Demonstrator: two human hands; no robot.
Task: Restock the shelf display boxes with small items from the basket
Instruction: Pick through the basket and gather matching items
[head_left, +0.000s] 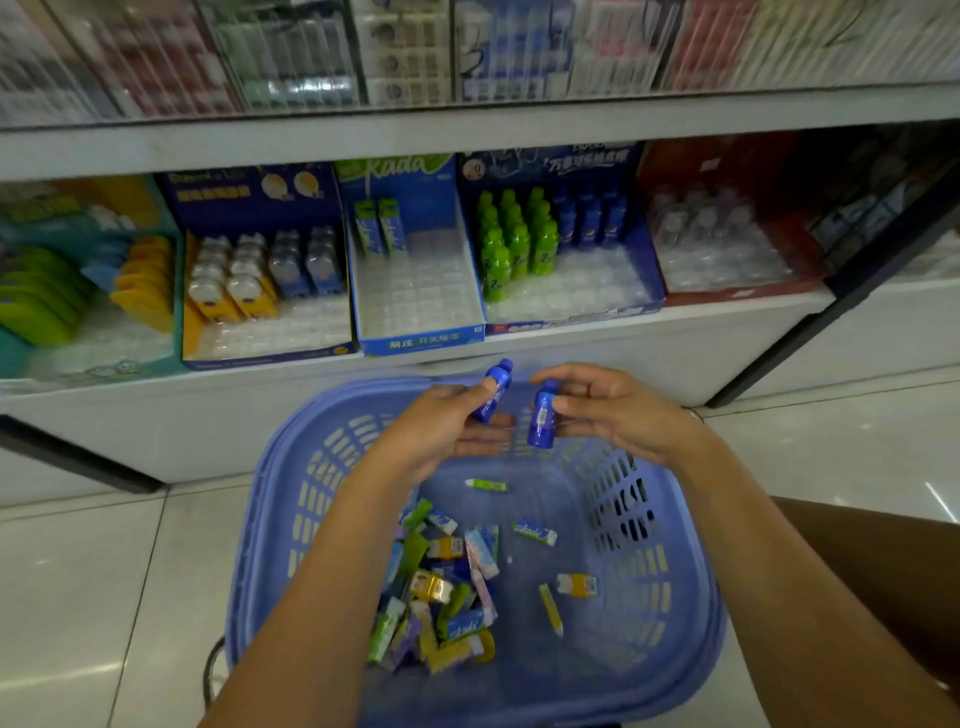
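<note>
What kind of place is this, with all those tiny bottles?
Probably a shop: a white shelf carries printed cardboard display boxes of small green bottles, and a blue plastic basket of little packets stands on the tiled floor.

Blue bottles (543, 415), lavender slotted basket (291, 499)

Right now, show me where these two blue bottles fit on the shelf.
Bare slots lie in the dark blue box, in front of the shelved blue bottles and right of the green bottles, which are packed tight. The Kada box is mostly bare in front of its two cartons.
</note>
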